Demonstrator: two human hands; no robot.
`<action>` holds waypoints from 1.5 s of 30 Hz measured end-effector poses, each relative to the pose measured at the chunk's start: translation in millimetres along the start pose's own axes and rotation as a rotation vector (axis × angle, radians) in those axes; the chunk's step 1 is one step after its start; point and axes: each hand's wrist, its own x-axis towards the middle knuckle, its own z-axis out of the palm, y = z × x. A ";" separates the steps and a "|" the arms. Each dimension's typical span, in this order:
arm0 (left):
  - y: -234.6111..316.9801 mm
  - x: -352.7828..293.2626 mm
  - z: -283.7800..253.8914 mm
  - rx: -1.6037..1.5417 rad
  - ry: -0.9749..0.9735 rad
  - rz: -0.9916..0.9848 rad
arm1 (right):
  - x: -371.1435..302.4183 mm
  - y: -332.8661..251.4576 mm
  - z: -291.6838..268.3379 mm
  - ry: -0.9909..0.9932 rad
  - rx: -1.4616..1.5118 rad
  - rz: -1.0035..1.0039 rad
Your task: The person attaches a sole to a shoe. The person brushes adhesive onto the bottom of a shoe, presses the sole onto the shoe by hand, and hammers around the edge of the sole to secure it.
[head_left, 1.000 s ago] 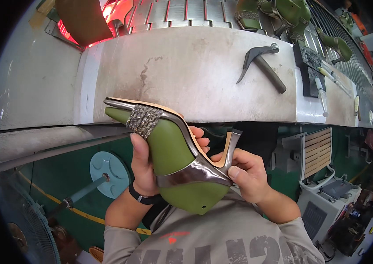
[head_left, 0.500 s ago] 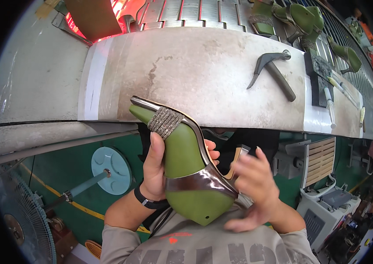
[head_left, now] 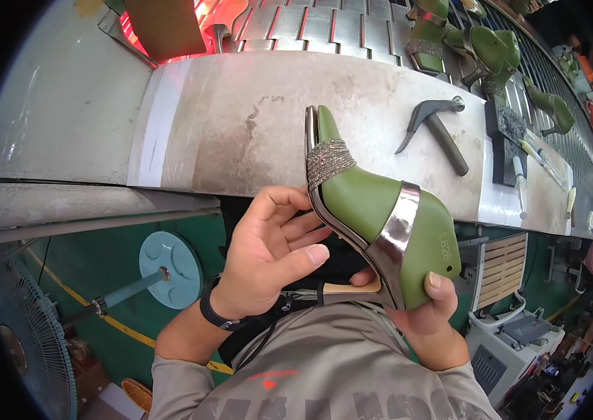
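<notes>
A green shoe last wearing a high-heeled sandal with a sparkly toe band and a metallic silver strap is held over my lap, toe pointing away toward the workbench. My right hand grips its heel end from below, thumb on the green back. My left hand is beside the sandal's left edge, palm up and fingers spread, with fingertips touching or almost touching the sole rim.
A hammer lies on the bench to the right, next to a dark pad with pens. Several green lasted sandals ride a slatted conveyor behind. A glowing heater opening sits far left. A fan stands lower left.
The sandal passed from my left hand to my right hand and swung to the right with its toe pointing up. My left hand let go and opened.
</notes>
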 end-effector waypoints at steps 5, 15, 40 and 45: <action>-2.1 -8.4 22.0 -0.089 0.056 -0.233 | -2.6 11.1 -5.4 0.039 -0.004 0.026; -20.7 -15.3 37.5 -0.040 0.139 -0.203 | -4.1 25.5 -17.7 0.053 -0.099 -0.057; -31.4 -9.4 42.9 -0.084 0.189 -0.204 | -5.1 26.4 -22.1 0.137 -0.050 -0.049; -30.8 -4.7 43.0 -0.117 0.171 -0.221 | -2.8 21.9 -19.9 0.141 -0.044 -0.055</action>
